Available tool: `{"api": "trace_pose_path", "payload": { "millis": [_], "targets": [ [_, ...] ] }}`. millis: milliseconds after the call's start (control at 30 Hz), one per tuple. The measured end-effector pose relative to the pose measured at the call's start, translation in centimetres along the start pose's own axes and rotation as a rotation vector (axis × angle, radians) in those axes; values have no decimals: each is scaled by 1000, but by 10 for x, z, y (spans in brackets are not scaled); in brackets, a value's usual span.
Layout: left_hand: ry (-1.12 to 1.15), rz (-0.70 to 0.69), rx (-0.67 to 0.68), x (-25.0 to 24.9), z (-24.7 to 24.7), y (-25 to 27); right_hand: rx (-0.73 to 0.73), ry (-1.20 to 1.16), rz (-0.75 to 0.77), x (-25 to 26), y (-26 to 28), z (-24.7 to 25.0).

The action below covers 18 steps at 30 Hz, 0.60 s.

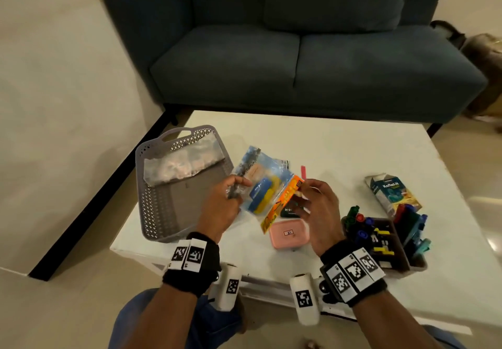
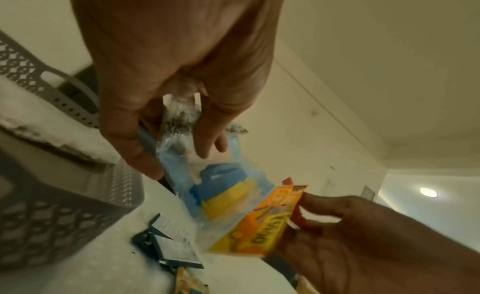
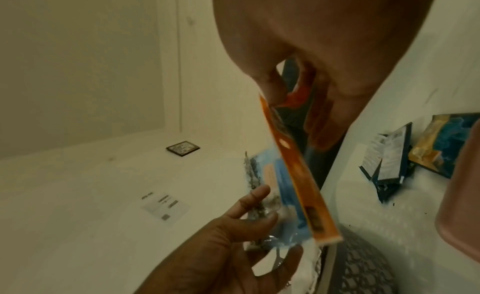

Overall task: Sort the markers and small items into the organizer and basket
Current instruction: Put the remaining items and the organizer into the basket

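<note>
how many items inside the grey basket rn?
1: a clear packet lying across the far end of the basket. The left hand covers its right edge, so something small may be hidden there.

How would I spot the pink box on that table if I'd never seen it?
Start at the white table before the sofa. Go to its near edge, between the grey basket and the organizer of markers. The pink box lies flat there, below the two hands: the only pink, rounded, closed case, with a small label on its lid.
</note>
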State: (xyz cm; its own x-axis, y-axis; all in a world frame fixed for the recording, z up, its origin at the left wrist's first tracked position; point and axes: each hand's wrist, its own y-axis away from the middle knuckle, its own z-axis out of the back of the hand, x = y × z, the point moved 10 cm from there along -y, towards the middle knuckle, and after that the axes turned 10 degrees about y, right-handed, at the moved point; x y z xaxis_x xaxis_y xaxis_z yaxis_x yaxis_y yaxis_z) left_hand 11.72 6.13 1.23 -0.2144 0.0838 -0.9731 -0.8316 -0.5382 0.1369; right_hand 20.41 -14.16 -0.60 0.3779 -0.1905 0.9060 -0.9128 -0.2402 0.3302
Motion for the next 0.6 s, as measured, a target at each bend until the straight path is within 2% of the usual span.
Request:
{"api": "trace_pose_path", "payload": {
  "millis": [67,133,167,233,333,500,567,600],
  "targets": [
    [-87,-61,-5,-5,0,-1,-201,132,187,22,-1,24],
    [-101,-85,2,-7,-1,-1,-336,295,387,47,7,34],
    [-90,-99,6,-9,-1,-1,-349,354,478,58,13,32],
    [-65,-117,16,-13,-1,-2,-280,451,589,70,20,17],
    [-21,-96,45,-15,-4,0,-139,676,545,57,15,-2],
    [-13,-63,131,-10,-14,2,38,1255,387,20,-2,-7],
    [-1,-68,131,-11,-13,1,87,1296,375,15,-2,-11],
    [2,-78,137,-12,-13,0,96,1239,393,16,-1,-14]
  ]
}}
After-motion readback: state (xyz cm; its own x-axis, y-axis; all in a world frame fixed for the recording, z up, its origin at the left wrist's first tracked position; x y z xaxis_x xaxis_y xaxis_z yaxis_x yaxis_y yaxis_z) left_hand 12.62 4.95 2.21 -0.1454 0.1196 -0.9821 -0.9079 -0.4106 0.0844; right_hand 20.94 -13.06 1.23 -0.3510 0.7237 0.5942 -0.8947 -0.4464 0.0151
